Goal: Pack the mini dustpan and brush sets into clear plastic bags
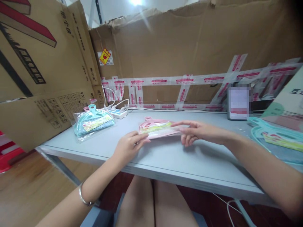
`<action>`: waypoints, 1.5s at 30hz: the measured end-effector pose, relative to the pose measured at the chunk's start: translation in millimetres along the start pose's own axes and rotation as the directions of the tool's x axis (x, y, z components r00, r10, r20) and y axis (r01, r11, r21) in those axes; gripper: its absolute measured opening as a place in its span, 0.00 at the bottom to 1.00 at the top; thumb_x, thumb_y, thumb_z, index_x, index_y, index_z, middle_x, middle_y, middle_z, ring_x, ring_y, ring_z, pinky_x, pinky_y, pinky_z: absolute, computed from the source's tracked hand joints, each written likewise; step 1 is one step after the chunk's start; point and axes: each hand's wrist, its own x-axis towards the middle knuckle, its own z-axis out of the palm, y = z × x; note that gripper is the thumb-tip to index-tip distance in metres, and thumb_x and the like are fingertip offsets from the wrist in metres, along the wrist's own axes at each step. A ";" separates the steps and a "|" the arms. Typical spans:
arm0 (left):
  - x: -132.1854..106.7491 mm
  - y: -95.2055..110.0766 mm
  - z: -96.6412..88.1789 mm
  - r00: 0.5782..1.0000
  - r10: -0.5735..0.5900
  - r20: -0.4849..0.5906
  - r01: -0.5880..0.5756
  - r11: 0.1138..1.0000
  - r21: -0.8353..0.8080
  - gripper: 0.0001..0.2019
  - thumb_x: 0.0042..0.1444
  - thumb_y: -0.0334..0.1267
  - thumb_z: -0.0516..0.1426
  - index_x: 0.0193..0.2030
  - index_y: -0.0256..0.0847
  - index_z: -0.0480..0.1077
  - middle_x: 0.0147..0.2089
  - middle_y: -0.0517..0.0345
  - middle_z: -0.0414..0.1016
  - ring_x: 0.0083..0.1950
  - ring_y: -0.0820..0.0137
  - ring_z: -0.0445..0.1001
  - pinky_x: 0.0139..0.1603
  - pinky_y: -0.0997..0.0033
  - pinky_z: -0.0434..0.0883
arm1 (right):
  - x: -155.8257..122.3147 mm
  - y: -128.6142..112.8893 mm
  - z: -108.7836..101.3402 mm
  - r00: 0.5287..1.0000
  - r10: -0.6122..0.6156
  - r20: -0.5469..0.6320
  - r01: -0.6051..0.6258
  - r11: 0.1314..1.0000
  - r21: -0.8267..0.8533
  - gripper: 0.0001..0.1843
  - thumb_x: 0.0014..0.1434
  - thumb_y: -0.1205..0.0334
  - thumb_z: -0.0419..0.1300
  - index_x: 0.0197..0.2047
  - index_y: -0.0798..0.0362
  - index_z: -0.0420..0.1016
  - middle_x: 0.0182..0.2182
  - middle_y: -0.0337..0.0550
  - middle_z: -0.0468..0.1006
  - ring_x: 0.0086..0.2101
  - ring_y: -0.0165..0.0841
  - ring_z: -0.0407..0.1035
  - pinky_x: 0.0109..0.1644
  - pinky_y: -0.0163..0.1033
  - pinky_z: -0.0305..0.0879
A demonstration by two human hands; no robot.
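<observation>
A pink dustpan set [156, 134] in a clear plastic bag, with a yellow-green label across it, is on the grey table in front of me. My left hand [130, 143] pinches its near left edge between thumb and fingers. At the other end, my right hand [195, 132] grips the right side of the bag, index finger stretched over the label and the other fingers curled. A similar teal set [94, 123] lies bagged at the table's left end. Another teal set [279, 138] is at the right, beyond my right forearm.
A white power strip [117, 113] with plugged-in cables stands behind the left teal set. Toward the back right a phone-like screen [239, 104] stands upright. Large cardboard boxes [165, 44] wall off the table's back and left. A printed box [287, 101] leans at far right.
</observation>
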 end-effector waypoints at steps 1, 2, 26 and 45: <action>-0.3 -0.3 0.4 1.000 -0.019 -0.012 0.019 1.000 -0.013 0.14 0.58 0.43 0.54 0.45 0.43 0.76 0.32 0.54 0.71 0.33 0.68 0.70 0.39 0.69 0.67 | -0.3 2.7 -2.6 0.999 -0.001 0.050 0.003 0.999 -0.054 0.42 0.49 0.55 0.65 0.64 0.52 0.55 0.27 0.41 0.78 0.29 0.30 0.72 0.35 0.34 0.67; -0.4 -0.5 0.5 0.999 -0.045 -0.021 0.044 0.998 -0.047 0.14 0.58 0.43 0.53 0.45 0.43 0.76 0.32 0.54 0.71 0.34 0.69 0.70 0.39 0.69 0.67 | 0.0 5.6 -5.0 0.996 0.000 0.085 0.010 0.993 -0.114 0.46 0.46 0.57 0.68 0.65 0.50 0.54 0.28 0.39 0.77 0.30 0.30 0.71 0.37 0.34 0.66; 71.9 -9.3 16.6 0.834 -0.297 0.465 0.551 0.426 -0.717 0.40 0.33 0.27 0.66 0.56 0.32 0.56 0.40 0.50 0.74 0.39 0.67 0.74 0.43 0.68 0.69 | 31.3 15.5 14.0 0.847 -0.076 -0.526 0.303 0.882 0.361 0.43 0.39 0.71 0.63 0.58 0.49 0.50 0.48 0.46 0.72 0.43 0.38 0.71 0.47 0.41 0.69; 60.7 2.1 32.2 0.967 -0.075 0.244 0.225 0.701 -0.677 0.43 0.42 0.37 0.65 0.62 0.36 0.47 0.59 0.43 0.63 0.60 0.59 0.63 0.59 0.61 0.62 | 49.5 39.6 6.4 0.675 -0.327 -0.661 0.286 0.942 -0.174 0.28 0.50 0.46 0.60 0.50 0.50 0.59 0.43 0.45 0.75 0.42 0.39 0.71 0.44 0.46 0.69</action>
